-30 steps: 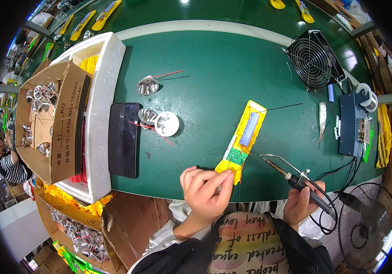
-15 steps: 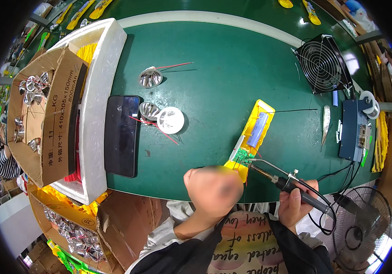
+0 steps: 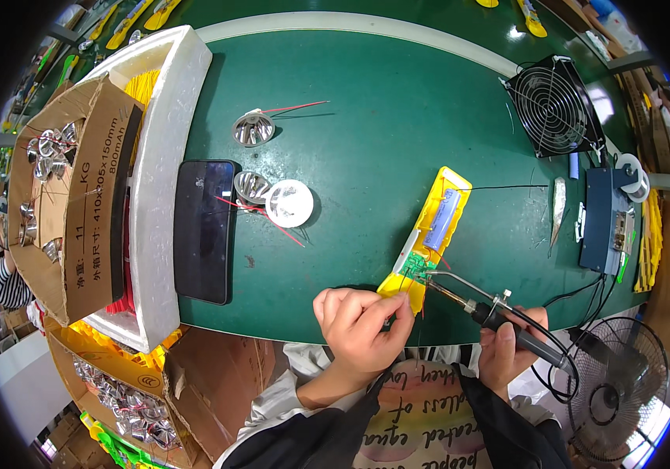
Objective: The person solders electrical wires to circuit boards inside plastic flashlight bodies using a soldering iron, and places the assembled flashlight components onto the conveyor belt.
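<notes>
A yellow plastic housing lies slanted near the front of the green table. It holds a blue-violet cylindrical battery and a small green circuit board. My left hand is closed at the housing's near end, thumb and forefinger pinching what looks like a thin dark wire at the board. My right hand grips a soldering iron with a thin metal guide tube clamped alongside. The iron's tip meets or hovers just over the board; exact contact cannot be made out.
Shiny reflector cups with red wires and a white round disc lie left of centre, beside a black phone. A foam box and cardboard carton stand left. At right are a black fan and a blue soldering unit.
My left hand's fingers are now seen clearly at the housing's near end. The iron and my right hand have barely moved; the whole view has shifted slightly.
</notes>
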Demonstrator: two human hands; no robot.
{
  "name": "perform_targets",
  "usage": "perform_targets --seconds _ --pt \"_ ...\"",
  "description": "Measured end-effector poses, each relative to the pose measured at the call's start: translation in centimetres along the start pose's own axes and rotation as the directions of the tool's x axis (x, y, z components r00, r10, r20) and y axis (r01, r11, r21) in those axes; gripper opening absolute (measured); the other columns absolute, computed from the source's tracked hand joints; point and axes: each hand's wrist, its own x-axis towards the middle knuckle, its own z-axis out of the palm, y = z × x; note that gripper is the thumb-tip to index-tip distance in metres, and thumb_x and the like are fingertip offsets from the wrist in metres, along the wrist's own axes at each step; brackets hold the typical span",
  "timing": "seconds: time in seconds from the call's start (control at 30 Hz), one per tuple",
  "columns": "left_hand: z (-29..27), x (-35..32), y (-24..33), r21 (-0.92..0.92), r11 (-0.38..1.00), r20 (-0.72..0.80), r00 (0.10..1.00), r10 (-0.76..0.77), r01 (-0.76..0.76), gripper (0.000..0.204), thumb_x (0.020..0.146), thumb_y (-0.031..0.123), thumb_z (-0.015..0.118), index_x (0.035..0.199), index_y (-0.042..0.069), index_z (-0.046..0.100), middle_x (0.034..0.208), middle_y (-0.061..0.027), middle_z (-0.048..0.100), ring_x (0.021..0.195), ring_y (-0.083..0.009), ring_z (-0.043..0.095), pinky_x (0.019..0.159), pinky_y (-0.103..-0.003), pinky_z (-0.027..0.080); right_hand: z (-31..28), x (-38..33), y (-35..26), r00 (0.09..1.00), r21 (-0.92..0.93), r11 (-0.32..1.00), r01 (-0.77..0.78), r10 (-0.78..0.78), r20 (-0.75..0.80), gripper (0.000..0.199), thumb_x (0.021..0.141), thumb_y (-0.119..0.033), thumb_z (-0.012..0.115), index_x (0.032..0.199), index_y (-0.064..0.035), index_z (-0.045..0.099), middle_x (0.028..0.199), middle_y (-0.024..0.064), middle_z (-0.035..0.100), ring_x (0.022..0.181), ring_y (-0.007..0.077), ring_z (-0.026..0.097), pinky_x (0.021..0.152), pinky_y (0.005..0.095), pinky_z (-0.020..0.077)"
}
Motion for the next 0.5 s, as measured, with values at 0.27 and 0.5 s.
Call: perform_targets --seconds 0.27,0.5 --pt "0.0 0.2 0.1 -0.003 1.0 -0.008 1.0 0.016 -0.016 0.02 0.052 0.0 0.067 0.067 0.011 0.059 0.062 0.0015 0.045 0.058 -0.0163 0.042 0.058 -0.027 0.031 0.2 0.2 -0.9 0.994 -0.078 0.996 0.047 -0.04 0.097 0.025 0.074 -0.014 0.059 0.081 -0.0008 0.039 0.06 0.0064 0.048 0.049 0.0093 0.047 0.047 0.0198 0.0401" --pt "0.0 0.2 0.1 -0.012 1.0 -0.004 1.0 0.015 -0.015 0.019 0.053 0.0 0.067 0.066 0.01 0.059 0.062 0.0014 0.045 0.058 -0.0163 0.042 0.059 -0.027 0.031 0.4 0.1 -1.3 0.996 -0.114 0.993 0.033 -0.023 0.092 0.026 0.074 -0.015 0.06 0.081 -0.0004 0.039 0.059 0.0059 0.048 0.049 0.0095 0.047 0.049 0.0202 0.0407"
